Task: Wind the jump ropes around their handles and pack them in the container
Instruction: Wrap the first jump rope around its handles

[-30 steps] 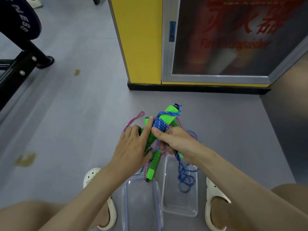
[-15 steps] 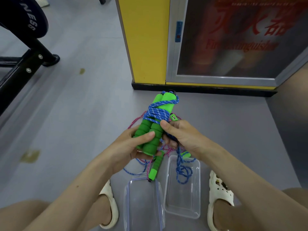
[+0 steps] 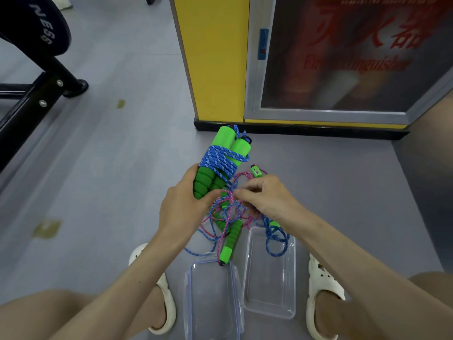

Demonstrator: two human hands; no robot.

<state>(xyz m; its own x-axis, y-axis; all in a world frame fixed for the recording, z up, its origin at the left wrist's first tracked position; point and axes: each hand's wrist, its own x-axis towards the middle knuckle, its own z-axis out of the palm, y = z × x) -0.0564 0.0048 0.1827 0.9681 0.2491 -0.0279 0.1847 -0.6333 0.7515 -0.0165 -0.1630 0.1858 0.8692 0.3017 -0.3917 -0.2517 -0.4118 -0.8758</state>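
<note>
My left hand (image 3: 182,207) grips a pair of green foam handles (image 3: 221,158) held side by side, with blue rope (image 3: 221,159) wound several turns around them. My right hand (image 3: 266,195) pinches the loose blue rope just right of the handles. A tangle of pink and blue rope (image 3: 228,217) hangs below both hands. A second rope's green handle (image 3: 230,244) dangles from the tangle over the containers, and its small counter end (image 3: 255,171) shows above my right fingers. A loop of blue rope (image 3: 275,241) droops into the clear container (image 3: 269,312).
A clear lid or second tub (image 3: 212,322) lies left of the container, between my white sandals (image 3: 163,305). A yellow pillar (image 3: 213,57) and a glass fire-extinguisher cabinet (image 3: 343,57) stand ahead. A black weight-bench frame (image 3: 31,89) is at the far left.
My left hand slid lower on the wound handles and tilted them up and away. My right hand left the handles and moved right, now pinching the loose rope.
</note>
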